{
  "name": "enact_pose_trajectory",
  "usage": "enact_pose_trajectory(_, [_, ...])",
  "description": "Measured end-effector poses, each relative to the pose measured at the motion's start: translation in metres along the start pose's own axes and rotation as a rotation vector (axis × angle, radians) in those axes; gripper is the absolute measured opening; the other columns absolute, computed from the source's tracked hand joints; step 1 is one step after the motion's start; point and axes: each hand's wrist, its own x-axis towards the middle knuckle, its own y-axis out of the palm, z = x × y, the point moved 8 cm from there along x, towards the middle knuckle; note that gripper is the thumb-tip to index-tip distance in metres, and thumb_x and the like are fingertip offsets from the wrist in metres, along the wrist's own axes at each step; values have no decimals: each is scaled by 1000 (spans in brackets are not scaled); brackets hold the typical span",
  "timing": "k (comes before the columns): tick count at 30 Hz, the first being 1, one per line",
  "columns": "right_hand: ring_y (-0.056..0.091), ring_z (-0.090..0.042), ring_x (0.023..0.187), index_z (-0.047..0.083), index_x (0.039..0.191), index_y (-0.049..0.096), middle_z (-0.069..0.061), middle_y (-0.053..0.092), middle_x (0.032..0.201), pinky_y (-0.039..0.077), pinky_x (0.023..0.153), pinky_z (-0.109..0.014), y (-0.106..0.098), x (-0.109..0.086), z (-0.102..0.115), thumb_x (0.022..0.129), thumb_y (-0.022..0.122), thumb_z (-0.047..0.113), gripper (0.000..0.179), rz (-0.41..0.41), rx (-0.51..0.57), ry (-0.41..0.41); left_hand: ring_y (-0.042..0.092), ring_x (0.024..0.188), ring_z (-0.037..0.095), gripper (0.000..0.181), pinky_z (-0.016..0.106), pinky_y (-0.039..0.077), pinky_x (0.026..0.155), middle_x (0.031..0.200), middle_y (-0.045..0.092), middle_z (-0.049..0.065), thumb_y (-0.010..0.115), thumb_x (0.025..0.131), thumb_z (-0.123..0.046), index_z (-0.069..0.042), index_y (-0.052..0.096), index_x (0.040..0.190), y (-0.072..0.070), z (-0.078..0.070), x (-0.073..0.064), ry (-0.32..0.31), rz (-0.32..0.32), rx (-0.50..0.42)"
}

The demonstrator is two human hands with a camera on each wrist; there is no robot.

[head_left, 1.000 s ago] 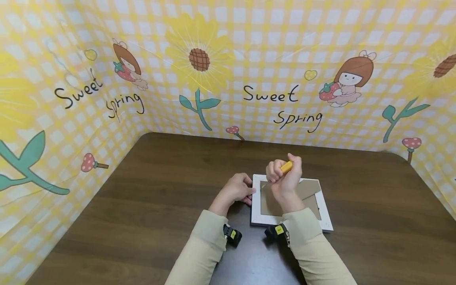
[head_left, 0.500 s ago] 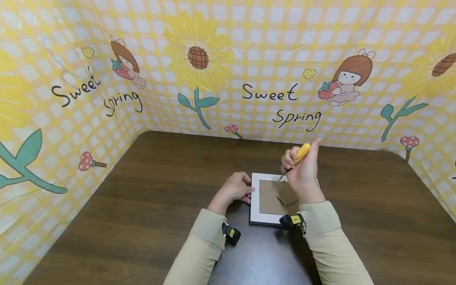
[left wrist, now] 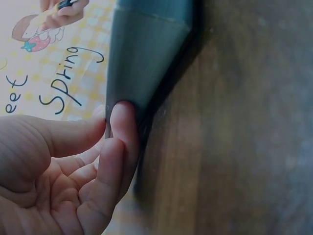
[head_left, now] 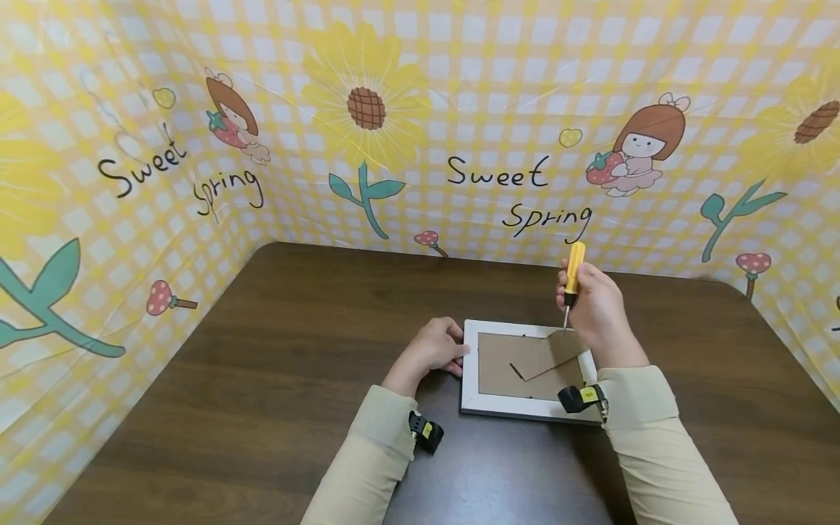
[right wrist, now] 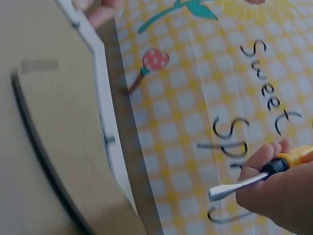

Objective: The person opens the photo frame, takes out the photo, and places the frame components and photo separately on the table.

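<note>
A white picture frame (head_left: pixel 469 386) lies face down on the table, its brown backing board (head_left: pixel 494 364) and stand flap (head_left: pixel 558 351) uppermost. My left hand (head_left: pixel 433 345) grips its left side; in the left wrist view the thumb is on one face and curled fingers (left wrist: pixel 124 127) on the other. My right hand (head_left: pixel 602 310) holds a screwdriver (head_left: pixel 575 268) with a yellow and black handle, nearly upright near the frame's far right part. The right wrist view shows its flat metal blade (right wrist: pixel 230 188). Small dark tabs (right wrist: pixel 110 140) stand along the backing's edge.
The dark wooden table (head_left: pixel 275 408) runs around the frame on every side. Behind and to the left hangs a yellow checked cloth (head_left: pixel 407 65) printed with flowers and words. A black wrist camera (head_left: pixel 580 397) overlaps the frame's near right corner in the head view.
My right hand has moved right across the frame, and the screwdriver has turned from slanting to nearly upright. The left hand keeps its hold on the frame's left side.
</note>
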Motion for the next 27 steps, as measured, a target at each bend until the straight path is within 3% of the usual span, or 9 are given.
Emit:
enact_pose_trajectory(6, [53, -9, 81, 15, 108, 58, 0, 56, 90, 51, 74, -20, -39, -2, 9, 107, 39, 22, 20, -83, -79, 57, 61, 51, 14, 21, 22, 53, 52, 72, 62, 11, 64, 95, -2, 4, 55, 113, 1, 2, 0, -1, 16, -6])
enact_pose_trajectory(11, [58, -9, 78, 16, 110, 55, 4, 60, 90, 53, 74, -20, -74, -1, 18, 105, 48, 21, 10, -150, -231, 66, 60, 50, 13, 22, 21, 52, 51, 71, 62, 10, 64, 94, -2, 4, 54, 113, 1, 3, 0, 1, 17, -16])
enact_pose_trajectory(18, [60, -7, 72, 17, 108, 53, 10, 62, 81, 53, 67, -21, -123, -6, 28, 102, 54, 22, 7, -244, -367, 86, 60, 51, 13, 22, 21, 51, 50, 71, 61, 10, 64, 95, -1, 4, 54, 114, 2, 3, 1, -4, 23, -28])
enact_pose_trajectory(27, [60, 2, 73, 21, 115, 49, 20, 64, 76, 49, 66, -21, -168, -16, 33, 102, 53, 27, 14, -287, -510, 173, 60, 51, 14, 23, 20, 51, 50, 71, 61, 10, 64, 94, -1, 5, 54, 115, 1, 3, 2, 0, 25, -40])
